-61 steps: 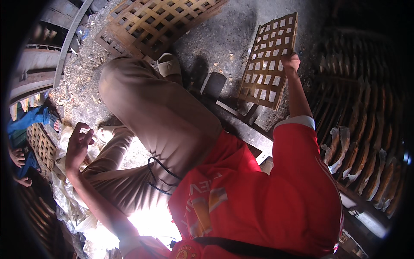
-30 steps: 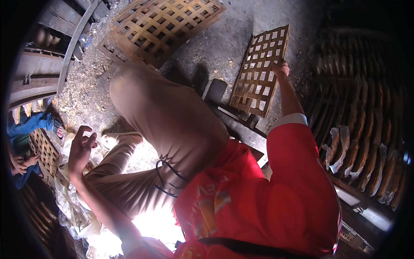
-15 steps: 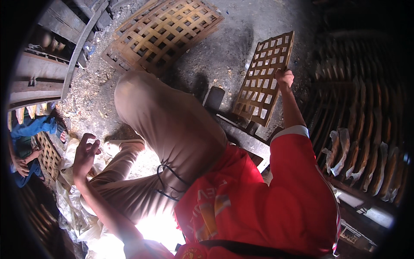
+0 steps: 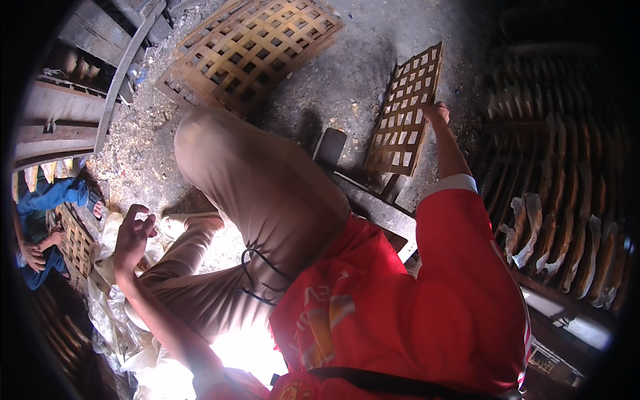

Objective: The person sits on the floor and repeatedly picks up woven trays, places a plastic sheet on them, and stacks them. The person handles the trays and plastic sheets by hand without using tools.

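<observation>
Shifting slightly outward since before, right hand is clamping lattice panel, left hand hanging fingers apart, rack holding strips.

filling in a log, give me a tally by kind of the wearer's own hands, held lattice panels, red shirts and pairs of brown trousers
Left hand and right hand: 2
Held lattice panel: 1
Red shirt: 1
Brown trousers: 1
Total: 5

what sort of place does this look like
Likely a rough workshop: a brown woven lattice panel in the right hand, overlapping tan lattice panels on the littered grey floor, and a row of thin, brown, pale-edged pieces at right.
</observation>
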Motion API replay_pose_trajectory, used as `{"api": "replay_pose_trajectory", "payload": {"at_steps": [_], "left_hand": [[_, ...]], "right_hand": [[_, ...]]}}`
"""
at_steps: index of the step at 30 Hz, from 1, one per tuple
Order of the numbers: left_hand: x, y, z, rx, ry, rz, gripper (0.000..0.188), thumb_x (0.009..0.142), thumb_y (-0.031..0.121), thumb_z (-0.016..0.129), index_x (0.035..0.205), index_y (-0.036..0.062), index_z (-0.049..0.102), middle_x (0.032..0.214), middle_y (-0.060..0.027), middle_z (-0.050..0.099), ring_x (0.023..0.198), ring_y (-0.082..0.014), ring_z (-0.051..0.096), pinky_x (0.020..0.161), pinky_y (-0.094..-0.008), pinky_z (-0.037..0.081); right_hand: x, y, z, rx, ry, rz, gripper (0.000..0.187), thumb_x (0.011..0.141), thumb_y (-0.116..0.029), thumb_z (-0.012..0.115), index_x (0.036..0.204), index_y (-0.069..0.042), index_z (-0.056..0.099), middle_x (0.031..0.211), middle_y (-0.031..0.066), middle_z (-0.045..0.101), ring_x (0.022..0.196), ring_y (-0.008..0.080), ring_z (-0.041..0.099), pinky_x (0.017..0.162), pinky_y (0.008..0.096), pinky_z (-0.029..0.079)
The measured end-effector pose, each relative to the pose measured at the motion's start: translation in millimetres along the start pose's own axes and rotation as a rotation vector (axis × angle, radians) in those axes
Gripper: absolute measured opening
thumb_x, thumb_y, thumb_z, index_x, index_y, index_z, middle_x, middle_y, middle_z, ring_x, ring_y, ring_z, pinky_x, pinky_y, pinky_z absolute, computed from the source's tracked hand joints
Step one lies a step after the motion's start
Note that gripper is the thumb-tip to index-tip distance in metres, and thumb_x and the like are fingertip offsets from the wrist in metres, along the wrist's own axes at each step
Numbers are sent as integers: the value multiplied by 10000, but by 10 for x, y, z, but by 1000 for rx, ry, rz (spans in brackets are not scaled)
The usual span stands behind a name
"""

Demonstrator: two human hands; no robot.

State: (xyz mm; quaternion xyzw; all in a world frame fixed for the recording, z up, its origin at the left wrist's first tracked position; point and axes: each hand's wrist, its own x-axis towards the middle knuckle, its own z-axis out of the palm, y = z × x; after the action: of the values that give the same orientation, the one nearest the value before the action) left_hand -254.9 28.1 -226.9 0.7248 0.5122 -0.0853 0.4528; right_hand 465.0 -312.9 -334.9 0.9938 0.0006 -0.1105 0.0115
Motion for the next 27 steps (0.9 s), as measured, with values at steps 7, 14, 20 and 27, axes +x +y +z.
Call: {"api": "replay_pose_trajectory", "payload": {"at_steps": [7, 14, 20, 27], "left_hand": [[-49, -44, -25, -32, -14, 26, 290, 970, 260, 600, 1149, 53, 505, 724, -99, 649, 686, -148, 631, 647, -298, 448], [-50, -46, -17, -75, 5, -8, 281, 969, 265, 599, 1148, 66, 512, 706, -78, 620, 696, -144, 626, 649, -300, 443], [-44, -5, -19, -27, -18, -15, 287, 969, 261, 597, 1159, 65, 511, 704, -82, 619, 706, -154, 632, 656, -300, 450], [-50, -1, 4, -29, -13, -34, 306, 968, 263, 603, 1175, 55, 518, 692, -78, 601, 701, -149, 625, 664, -304, 461]], "right_hand": [[79, -101, 265, 55, 149, 62, 684, 796, -451, 635, 1331, -46, 508, 1311, 207, 560, 1240, 342, 550, 1045, 432, 442], [140, 266, -416, 146, 146, -111, 672, 710, -494, 718, 1180, -21, 632, 1264, 236, 602, 1209, 348, 572, 1004, 423, 470], [368, 192, -204, 0, 76, -50, 909, 673, -631, 709, 1290, 15, 537, 1330, 246, 551, 1251, 337, 543, 1027, 416, 452], [88, -161, 292, 90, 55, -47, 814, 720, -620, 687, 1285, -49, 556, 1331, 197, 560, 1243, 332, 548, 1027, 414, 454]]}}
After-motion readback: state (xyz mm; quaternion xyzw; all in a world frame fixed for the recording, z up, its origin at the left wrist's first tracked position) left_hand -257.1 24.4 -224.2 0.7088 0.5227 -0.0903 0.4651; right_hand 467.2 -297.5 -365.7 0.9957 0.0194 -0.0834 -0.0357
